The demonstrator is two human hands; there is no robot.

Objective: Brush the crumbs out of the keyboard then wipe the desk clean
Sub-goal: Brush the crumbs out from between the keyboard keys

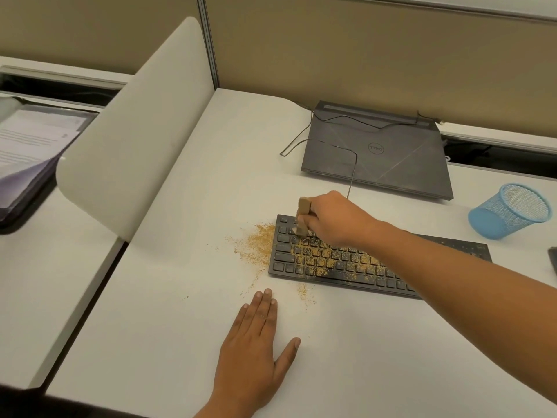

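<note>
A black keyboard lies on the white desk, its left and middle keys dusted with tan crumbs. More crumbs are heaped on the desk just off its left end, with a thin scatter along its front edge. My right hand reaches over the keyboard's upper left corner and grips a small tan wooden brush, held upright with its lower end on the keys. My left hand lies flat on the desk in front of the keyboard, fingers straight, holding nothing.
A shut grey laptop with a cable sits behind the keyboard. A blue mesh cup lies tipped on its side at the right. A white curved divider bounds the desk on the left, with papers on the desk beyond it.
</note>
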